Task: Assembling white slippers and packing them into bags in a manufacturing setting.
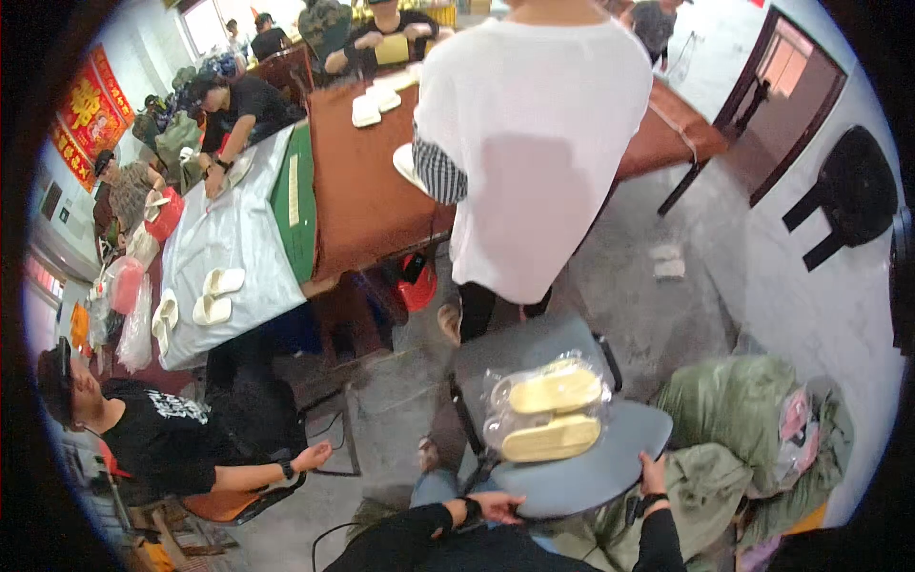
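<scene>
A grey chair point(629, 429) stands in front of me with its seat towards me. On the seat lies a pair of pale yellow slippers point(551, 439) in clear plastic wrap, reaching up to the backrest. My left hand point(498, 507) is closed on the near left edge of the seat. On the seat's right edge, my right hand point(653, 474) is closed too, with its fingertips partly hidden. Neither hand touches the slippers.
A person in a white top point(543, 153) stands beyond the chair at a brown-covered table point(353, 191). Green sacks point(724, 410) lie to the right. A seated person point(162, 439) is at the left, near a table with white slippers point(213, 308).
</scene>
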